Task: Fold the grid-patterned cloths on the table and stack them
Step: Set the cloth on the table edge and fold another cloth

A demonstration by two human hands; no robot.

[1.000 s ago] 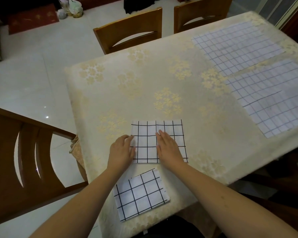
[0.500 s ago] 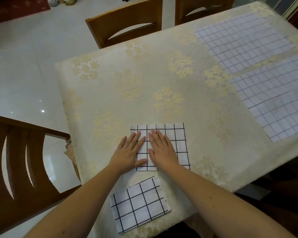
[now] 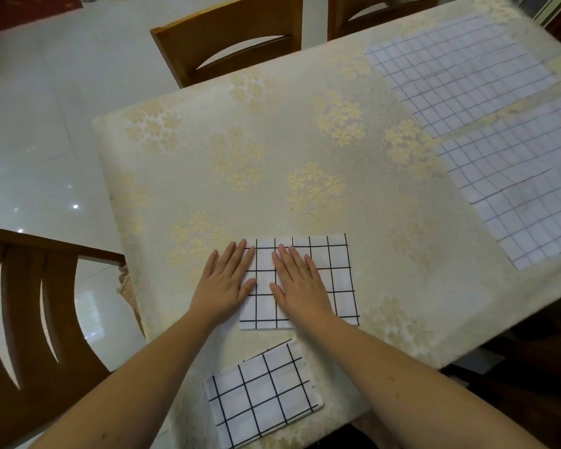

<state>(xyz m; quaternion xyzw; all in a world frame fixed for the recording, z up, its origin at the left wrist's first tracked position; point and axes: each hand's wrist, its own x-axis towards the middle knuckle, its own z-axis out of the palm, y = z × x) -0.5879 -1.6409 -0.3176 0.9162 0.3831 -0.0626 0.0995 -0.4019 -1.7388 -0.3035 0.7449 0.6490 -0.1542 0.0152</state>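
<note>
Table: covered by a cream tablecloth [image 3: 272, 150] with gold flowers.
Near edge: small folded cloth [image 3: 266, 390].
Just beyond it: larger folded cloth [image 3: 334, 273], hands flat on it.
Far right: two unfolded cloths [image 3: 460, 69], [image 3: 525, 189], side by side.

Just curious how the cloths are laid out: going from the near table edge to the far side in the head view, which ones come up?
Small folded cloth → cloth under both hands → nearer unfolded cloth → farthest unfolded cloth.
</note>
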